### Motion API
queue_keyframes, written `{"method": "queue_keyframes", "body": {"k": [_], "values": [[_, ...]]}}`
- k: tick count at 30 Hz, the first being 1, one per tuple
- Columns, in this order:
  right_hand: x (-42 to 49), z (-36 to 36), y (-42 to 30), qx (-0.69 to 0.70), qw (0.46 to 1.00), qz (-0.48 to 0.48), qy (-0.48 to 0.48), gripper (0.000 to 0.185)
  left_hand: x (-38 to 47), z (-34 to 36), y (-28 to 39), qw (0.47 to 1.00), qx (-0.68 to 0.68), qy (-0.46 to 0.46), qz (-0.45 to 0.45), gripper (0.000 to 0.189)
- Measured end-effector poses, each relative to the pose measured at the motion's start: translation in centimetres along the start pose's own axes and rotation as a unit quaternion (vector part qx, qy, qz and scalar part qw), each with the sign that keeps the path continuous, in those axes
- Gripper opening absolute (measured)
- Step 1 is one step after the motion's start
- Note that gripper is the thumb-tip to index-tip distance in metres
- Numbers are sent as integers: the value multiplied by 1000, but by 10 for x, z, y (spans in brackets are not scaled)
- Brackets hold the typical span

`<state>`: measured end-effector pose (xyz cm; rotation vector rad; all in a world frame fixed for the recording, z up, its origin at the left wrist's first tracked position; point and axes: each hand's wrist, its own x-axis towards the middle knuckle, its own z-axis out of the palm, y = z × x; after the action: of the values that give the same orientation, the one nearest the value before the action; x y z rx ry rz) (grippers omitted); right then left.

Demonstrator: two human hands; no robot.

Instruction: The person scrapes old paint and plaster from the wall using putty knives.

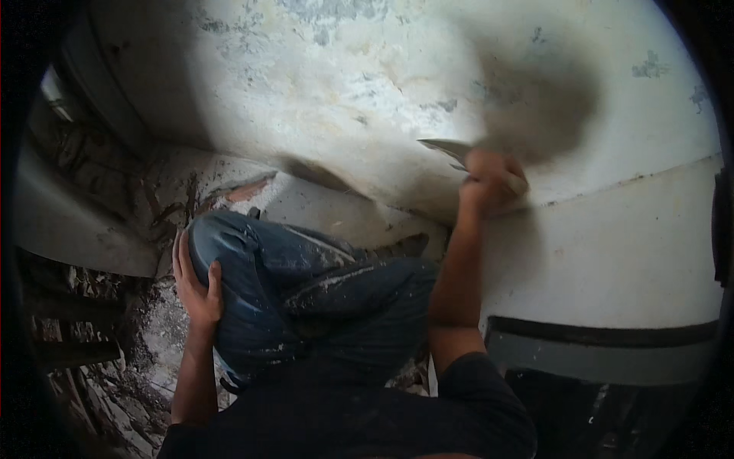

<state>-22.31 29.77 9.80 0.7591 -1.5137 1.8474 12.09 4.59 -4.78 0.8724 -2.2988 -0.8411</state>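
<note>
My right hand [494, 175] is closed around the handle of a scraper or putty knife [446, 149], its broad blade pointing left at the wall. Whether the blade's edge touches the surface I cannot tell. Pale and patchy, the wall [321, 97] shows grey-blue spots and worn paint around the blade. My left hand [198, 290] rests on my bent knee with its fingers spread over the jeans [241, 287], which carry white dust and smears.
Rubble and broken pieces [166, 327] cover the floor at the left, beside a pale curved panel [86, 224]. A reddish brick fragment [248, 190] lies near the wall's foot. A dark-edged opening or frame [602, 335] is at the lower right.
</note>
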Motion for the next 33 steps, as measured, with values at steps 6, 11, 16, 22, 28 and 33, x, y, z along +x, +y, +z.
{"method": "queue_keyframes", "body": {"k": [6, 11, 16, 22, 28, 33], "values": [[15, 3, -69, 124, 981, -96, -114, 35, -2, -2, -2, 1000, 5, -1, 2, 73], [5, 13, -25, -129, 989, -66, -25, 34, -3, -2, -4, 1000, 13, -11, -10, 74], [-41, -13, 65, -33, 992, 41, -113, 35, -5, -3, -7, 1000, 15, -8, -13, 74], [13, -9, -64, 91, 953, -209, -201, 22, -3, 0, -8, 1000, 15, -3, -5, 74], [5, 42, -55, 91, 971, -139, -173, 28, -1, 0, -5, 1000, 16, 8, 7, 72], [5, 32, -11, 11, 988, -103, -117, 29, -1, -1, -3, 1000, 16, 0, 0, 72]]}}
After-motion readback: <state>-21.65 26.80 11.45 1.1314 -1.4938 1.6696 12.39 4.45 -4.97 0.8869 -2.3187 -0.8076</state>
